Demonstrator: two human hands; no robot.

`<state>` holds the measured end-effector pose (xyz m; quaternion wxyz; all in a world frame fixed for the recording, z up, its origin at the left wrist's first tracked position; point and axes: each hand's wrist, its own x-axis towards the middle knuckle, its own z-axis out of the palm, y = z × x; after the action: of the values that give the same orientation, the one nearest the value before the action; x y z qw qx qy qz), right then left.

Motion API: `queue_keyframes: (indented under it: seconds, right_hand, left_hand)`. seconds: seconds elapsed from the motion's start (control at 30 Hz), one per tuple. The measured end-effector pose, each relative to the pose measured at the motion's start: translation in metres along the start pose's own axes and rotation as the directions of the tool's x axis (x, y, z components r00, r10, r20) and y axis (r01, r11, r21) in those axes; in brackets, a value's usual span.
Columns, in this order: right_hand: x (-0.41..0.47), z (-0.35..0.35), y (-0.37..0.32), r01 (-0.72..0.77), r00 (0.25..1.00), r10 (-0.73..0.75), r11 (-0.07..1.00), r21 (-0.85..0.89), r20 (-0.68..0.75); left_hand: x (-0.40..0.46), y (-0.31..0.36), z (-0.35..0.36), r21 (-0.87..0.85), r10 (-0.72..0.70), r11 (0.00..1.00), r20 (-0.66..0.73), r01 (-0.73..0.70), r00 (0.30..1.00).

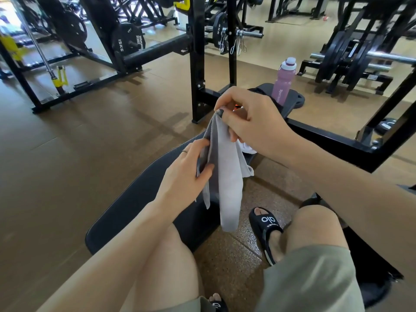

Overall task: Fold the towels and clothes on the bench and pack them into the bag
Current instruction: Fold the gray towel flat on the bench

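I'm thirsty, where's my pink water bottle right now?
In the head view, the pink plastic water bottle stands upright at the far end of the black padded bench, right of centre, beyond both hands.

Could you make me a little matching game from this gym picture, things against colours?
Things:
1. towel in the hands
2. water bottle
3. bench pad
4. shorts

Colours:
a. pink
b. olive green
c. light grey
d. black

Pairs: 1-c, 2-a, 3-d, 4-b
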<state>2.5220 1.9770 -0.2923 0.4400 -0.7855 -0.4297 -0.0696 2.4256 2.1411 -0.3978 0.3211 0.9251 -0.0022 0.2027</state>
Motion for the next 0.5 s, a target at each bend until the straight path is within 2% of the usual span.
queue_keyframes:
  seconds: [0.1, 0.2, 0.37, 0.5]
  right_hand:
    - [0.003, -0.001, -0.001, 0.009, 0.999, -0.010, 1.000, -0.011, -0.031]
    - [0.006, -0.004, 0.002, 0.020, 0.995, -0.023, 0.999, -0.030, -0.092]
    - [0.013, -0.014, 0.035, -0.174, 0.960, 0.166, 0.985, -0.016, -0.224]
    - [0.007, -0.017, 0.058, -0.245, 0.944, 0.228, 0.968, -0.045, -0.237]
  left_hand:
    - [0.001, 0.001, 0.005, 0.200, 0.045, 0.978, 0.034, -0.051, 0.998]
    - [0.001, -0.006, 0.004, 0.286, 0.005, 0.958, 0.114, -0.037, 0.994]
    - [-0.003, -0.034, -0.015, 0.387, -0.087, 0.922, 0.216, -0.003, 0.972]
    - [-0.006, -0.048, -0.032, 0.431, -0.093, 0.902, 0.220, -0.011, 0.971]
